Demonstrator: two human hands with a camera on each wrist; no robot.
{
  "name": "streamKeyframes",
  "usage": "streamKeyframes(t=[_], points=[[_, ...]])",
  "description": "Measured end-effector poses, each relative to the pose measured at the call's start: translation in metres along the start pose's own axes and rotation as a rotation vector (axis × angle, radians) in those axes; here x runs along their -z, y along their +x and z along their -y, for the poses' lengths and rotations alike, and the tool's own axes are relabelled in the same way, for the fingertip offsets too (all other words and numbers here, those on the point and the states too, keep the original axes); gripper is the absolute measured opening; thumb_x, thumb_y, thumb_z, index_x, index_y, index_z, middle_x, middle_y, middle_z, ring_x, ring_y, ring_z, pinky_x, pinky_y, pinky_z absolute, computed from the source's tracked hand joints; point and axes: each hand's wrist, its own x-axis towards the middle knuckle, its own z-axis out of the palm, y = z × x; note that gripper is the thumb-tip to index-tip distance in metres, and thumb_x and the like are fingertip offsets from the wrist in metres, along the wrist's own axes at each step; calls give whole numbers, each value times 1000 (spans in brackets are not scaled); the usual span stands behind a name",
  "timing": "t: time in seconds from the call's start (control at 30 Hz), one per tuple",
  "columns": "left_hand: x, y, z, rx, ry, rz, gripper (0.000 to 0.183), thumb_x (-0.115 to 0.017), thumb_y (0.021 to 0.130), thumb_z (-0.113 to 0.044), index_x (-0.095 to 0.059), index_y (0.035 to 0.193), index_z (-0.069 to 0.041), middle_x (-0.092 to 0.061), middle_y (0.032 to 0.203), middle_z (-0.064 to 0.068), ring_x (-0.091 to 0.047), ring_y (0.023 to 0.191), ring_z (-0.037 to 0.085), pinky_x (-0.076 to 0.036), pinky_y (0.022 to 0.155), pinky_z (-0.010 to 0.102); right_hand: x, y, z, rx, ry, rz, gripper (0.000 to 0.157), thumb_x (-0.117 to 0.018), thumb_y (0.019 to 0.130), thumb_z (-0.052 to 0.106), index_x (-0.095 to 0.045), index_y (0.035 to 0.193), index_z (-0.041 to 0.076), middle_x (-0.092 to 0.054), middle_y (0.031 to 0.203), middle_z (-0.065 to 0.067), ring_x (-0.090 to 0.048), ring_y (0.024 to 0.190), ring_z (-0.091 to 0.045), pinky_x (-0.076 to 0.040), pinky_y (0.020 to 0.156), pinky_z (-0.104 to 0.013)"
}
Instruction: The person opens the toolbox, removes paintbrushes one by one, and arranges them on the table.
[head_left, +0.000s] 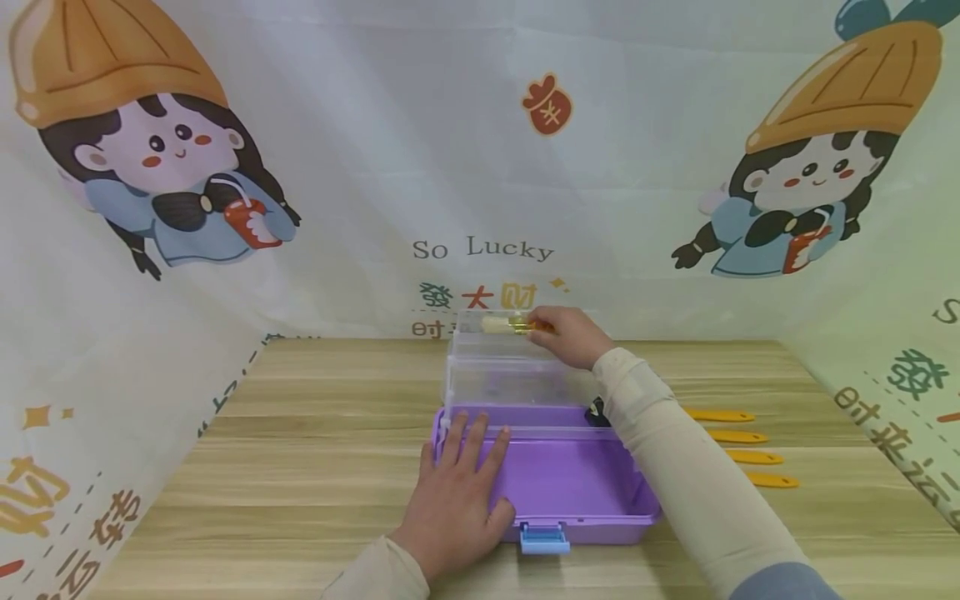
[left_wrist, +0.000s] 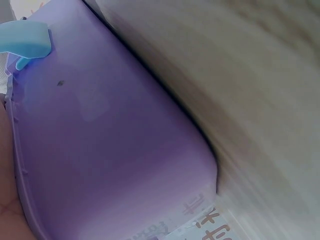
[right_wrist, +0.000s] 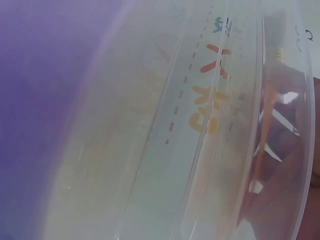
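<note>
A purple storage box (head_left: pixel 577 479) stands on the table with its clear tiered trays (head_left: pixel 510 383) raised at the back. My right hand (head_left: pixel 573 335) pinches a paintbrush (head_left: pixel 497 325) by its orange handle, over the topmost clear tray. The pale bristles point left, beyond a gold-coloured ferrule. In the right wrist view the orange handle (right_wrist: pixel 267 115) shows through clear plastic. My left hand (head_left: pixel 459 496) rests with straight, spread fingers on the box's left side, and its thumb lies at the front rim. A light blue latch (head_left: pixel 544 538) hangs at the front; the left wrist view shows this latch (left_wrist: pixel 27 39) too.
Several yellow-orange handles (head_left: pixel 772 481) lie in a row on the table right of the box, partly hidden by my right sleeve (head_left: pixel 675 442). A small black item (head_left: pixel 597 412) shows at the box's back right. A printed cloth (head_left: pixel 360 167) hangs behind the wooden table (head_left: pixel 300 467).
</note>
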Motion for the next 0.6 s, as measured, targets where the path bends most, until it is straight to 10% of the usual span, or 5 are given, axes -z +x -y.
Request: streamKeyframes(t=[0.6], points=[[0, 0, -1, 11, -3, 16, 70, -52, 90, -42, -39, 154, -14, -30, 158, 17, -18, 147, 40, -26, 104, 71, 22, -10, 5, 24, -35, -20, 30, -67, 95, 13, -67, 122, 2, -67, 111, -13, -62, 102, -30, -49, 92, -46]])
